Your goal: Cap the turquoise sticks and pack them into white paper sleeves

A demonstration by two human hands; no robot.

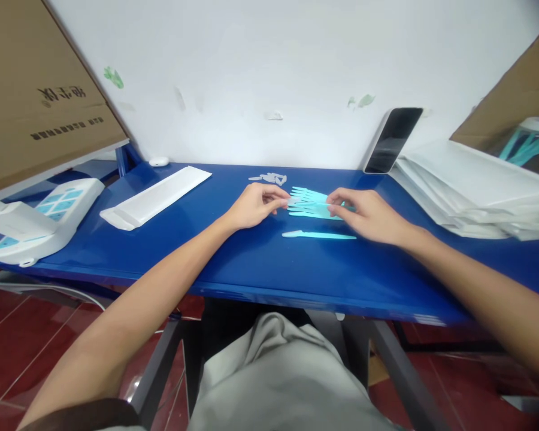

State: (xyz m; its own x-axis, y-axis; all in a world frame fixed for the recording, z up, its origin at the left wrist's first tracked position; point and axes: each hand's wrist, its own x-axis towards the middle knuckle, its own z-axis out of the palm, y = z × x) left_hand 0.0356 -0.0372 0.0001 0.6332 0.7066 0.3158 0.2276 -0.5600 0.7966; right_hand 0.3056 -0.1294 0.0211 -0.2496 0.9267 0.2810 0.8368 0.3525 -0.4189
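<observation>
My left hand (258,205) has its thumb and fingers pinched on a small translucent cap (293,202). Opposite it, my right hand (366,214) pinches the handle of a turquoise stick, whose tip meets the cap. Beneath and between the hands lies a fanned pile of turquoise sticks (312,194) on the blue table. A single turquoise stick (326,236) with a translucent cap on its left end lies nearer the front edge. Several loose translucent caps (273,178) are grouped behind my left hand.
A long white packet (157,197) and a white tray with blue cells (67,203) lie left. A phone (394,140) leans on the wall; stacked white packets (485,185) sit right. Cardboard boxes flank the blue table (251,263).
</observation>
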